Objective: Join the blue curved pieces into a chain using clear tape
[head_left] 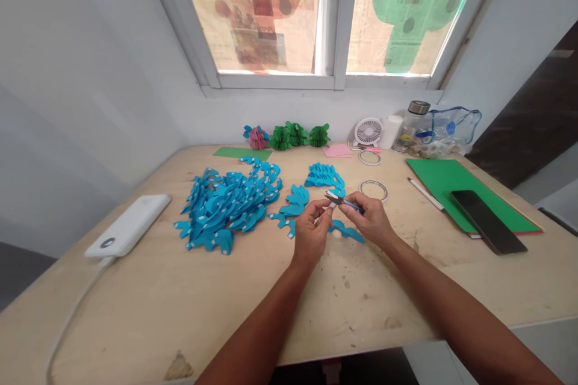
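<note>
My left hand point(312, 230) pinches a small white strip of tape point(333, 204), its fingers closed. In my right hand point(371, 218) is a pair of thread snips point(353, 205) with dark blades and a blue handle; the blades are at the strip. Below the hands lies a blue paper cutout point(347, 231). Left of my left hand are more blue cutouts point(295, 200) with small white squares on them. Beyond the hands, a neat row of blue cutouts point(321, 175) lies fanned out.
A big heap of blue cutouts point(226, 204) covers the table's left-middle. Tape rolls point(374, 183), a white pen point(425, 194), green paper point(445, 177) and a phone point(487, 221) lie rightward. A power bank point(129, 225) is left. Green paper ornaments point(295, 135), a fan point(368, 132) and a bottle point(413, 126) stand behind.
</note>
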Motion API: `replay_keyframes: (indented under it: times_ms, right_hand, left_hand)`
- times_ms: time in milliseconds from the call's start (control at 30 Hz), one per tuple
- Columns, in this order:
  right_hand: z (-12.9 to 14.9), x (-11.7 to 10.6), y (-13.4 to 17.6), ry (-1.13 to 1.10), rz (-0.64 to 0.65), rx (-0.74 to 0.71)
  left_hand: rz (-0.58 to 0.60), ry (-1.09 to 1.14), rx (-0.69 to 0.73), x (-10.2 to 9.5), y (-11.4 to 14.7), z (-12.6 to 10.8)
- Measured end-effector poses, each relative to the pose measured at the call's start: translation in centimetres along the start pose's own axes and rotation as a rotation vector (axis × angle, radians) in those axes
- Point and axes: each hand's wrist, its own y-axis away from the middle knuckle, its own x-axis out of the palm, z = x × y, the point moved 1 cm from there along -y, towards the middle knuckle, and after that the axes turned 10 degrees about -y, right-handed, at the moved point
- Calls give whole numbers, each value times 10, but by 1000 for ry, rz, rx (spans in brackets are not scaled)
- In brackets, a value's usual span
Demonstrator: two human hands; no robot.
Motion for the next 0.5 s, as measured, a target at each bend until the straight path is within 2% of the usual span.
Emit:
replay_keyframes:
  times_ms: [267, 500]
  right_hand:
    - [-1, -2, -1, 23, -23, 10]
    - [-4, 0, 0, 23, 16, 14]
  left_hand:
    - [-22, -8, 10, -2, -1, 2]
    - [-83, 60, 10, -4, -4, 3]
